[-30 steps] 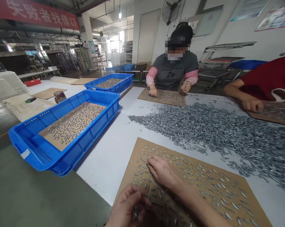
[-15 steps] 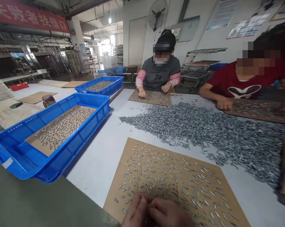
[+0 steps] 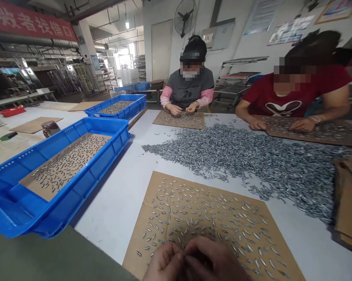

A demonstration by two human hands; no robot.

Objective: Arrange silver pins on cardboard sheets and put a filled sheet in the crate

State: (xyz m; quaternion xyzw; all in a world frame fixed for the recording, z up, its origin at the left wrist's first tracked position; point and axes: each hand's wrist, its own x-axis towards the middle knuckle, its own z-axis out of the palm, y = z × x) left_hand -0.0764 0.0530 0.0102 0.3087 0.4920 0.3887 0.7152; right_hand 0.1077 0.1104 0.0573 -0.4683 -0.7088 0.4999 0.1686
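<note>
My left hand [image 3: 166, 260] and my right hand [image 3: 213, 259] meet over the near edge of a brown cardboard sheet [image 3: 143, 222]. Both have their fingers pinched together, thumbs and fingertips almost touching. What lies between the fingertips is hidden or too small to make out. Small silvery, spindle-shaped metal pieces [image 3: 219, 210] lie spread in rough rows over the cardboard. Beyond the sheet, a broad heap of the same metal pieces [image 3: 237, 152] covers the white table [image 3: 105, 210].
Left stands a blue tray [image 3: 91, 187] holding a cardboard sheet with pieces; a second blue tray [image 3: 129, 113] is behind it. Stacked cardboard [image 3: 349, 207] sits at right. Across the table, a person in grey [image 3: 190, 91] and a person in red [image 3: 298, 93] work at cardboard sheets.
The view has swung slightly right. My hands stay together over the cardboard, fingers shifted a little. The co-worker in grey has brought both hands together; the one in red has moved a hand over the sheet.
</note>
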